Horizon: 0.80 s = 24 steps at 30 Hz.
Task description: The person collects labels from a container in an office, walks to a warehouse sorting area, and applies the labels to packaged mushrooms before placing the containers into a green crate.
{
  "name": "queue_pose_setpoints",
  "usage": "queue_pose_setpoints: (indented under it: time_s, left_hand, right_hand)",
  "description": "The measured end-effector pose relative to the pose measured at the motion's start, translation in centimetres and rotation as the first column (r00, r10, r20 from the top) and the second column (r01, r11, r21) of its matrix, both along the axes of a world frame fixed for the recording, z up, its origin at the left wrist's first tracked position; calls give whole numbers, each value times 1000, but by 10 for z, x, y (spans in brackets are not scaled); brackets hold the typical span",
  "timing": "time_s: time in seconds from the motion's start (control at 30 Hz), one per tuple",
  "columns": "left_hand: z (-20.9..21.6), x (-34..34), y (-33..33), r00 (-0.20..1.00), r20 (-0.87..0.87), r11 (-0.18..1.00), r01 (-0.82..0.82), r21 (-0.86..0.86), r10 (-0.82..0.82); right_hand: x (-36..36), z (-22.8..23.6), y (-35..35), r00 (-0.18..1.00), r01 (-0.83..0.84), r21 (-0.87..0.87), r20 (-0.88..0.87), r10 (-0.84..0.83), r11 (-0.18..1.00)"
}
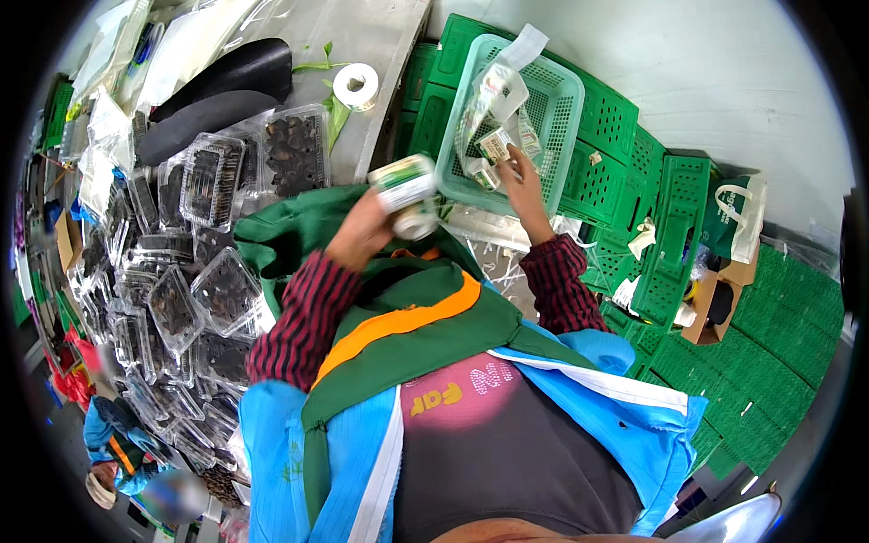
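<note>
My left hand [364,228] is closed around a roll of green-and-white printed labels [404,185], slightly blurred, beside the near left corner of a light green plastic basket [446,154]. A pale round part, perhaps a second roll, shows under it. My right hand [527,192] reaches over the basket's near side, its fingers closed on a small printed label roll [494,145]. Another small roll [482,172] lies just below that one. Clear film and label strips [485,95] lie in the basket, and a white strip [525,45] hangs over its far rim.
Green plastic crates [625,181] stand under and right of the basket. At left, clear clamshell boxes of dark contents [213,181] pile up on a metal table [385,54] with a white tape roll [356,87]. A cardboard box [720,308] and tote bag [738,217] stand right. A co-worker [122,443] is lower left.
</note>
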<state>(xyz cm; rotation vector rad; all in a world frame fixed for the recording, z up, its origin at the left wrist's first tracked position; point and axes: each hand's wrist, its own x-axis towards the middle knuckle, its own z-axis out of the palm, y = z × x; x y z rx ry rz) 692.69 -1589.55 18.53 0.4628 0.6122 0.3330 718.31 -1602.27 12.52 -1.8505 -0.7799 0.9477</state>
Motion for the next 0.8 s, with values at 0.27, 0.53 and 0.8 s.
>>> queue_pose_setpoints:
  time_s: [0.27, 0.53, 0.8]
  left_hand:
    - [-18, 119, -1, 911, -407, 913, 218, 344, -64]
    - [41, -165, -29, 451, -664, 711, 87, 698, 597]
    - [-43, -231, -140, -79, -842, 824, 272, 497, 534]
  right_hand:
    - [10, 7, -7, 991, 71, 66, 112, -78, 995]
    - [86, -49, -85, 828, 346, -172, 519, -214, 922]
    - [105, -75, -86, 893, 242, -340, -289, -346, 909]
